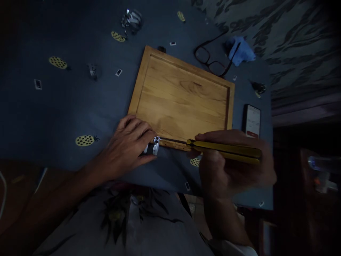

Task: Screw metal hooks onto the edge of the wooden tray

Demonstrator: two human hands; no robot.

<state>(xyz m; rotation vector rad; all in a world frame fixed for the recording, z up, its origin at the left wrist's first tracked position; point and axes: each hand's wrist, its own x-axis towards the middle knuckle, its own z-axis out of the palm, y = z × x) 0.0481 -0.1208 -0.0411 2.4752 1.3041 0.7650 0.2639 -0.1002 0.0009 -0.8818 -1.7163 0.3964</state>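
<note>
My left hand (133, 145) rests at the near left corner of a shallow wooden tray (183, 96). Its thumb and fingers pinch a small shiny metal piece (156, 145) with a dark part beside it; the exact kind is not clear. From the right, my right hand (231, 163) grips a yellow-handled screwdriver (223, 149), its thin dark shaft pointing left. The tip reaches the metal piece just above the tray's near rim; whether it sits in a screw is too small to tell.
A pile of shiny metal pieces (131, 20) lies at the back left, a smaller metal piece (92, 71) nearer. Behind the tray are eyeglasses (215, 67) and a blue cloth (242, 51). A phone (252, 119) lies right, below a small dark object (258, 87). The pineapple-print tablecloth (66, 103) covers the table.
</note>
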